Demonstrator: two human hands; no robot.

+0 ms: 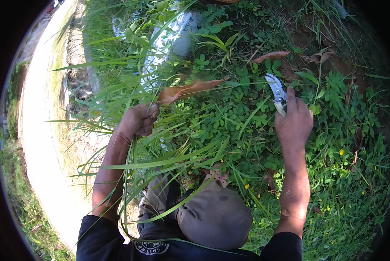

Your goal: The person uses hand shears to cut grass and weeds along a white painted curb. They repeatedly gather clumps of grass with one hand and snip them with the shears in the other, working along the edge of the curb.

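My left hand (140, 120) is closed around a bunch of long green grass blades (129, 163), which trail down along my forearm and across my lap. A dry brown leaf (185, 92) sticks out from beside its fingertips; whether the fingers pinch it too, I cannot tell. Farther right, my right hand (294, 119) grips pruning shears (277, 91) with pale handles, mostly hidden in the palm. The metal blades point up and to the left, above low leafy ground cover (247, 107).
A whitish stone or concrete block (182, 36) stands among the grass at the top. Dry leaves (270, 56) lie on the soil beyond the shears. My bent knee (218, 215) is at the bottom centre. A bright sunlit strip (41, 130) runs along the left.
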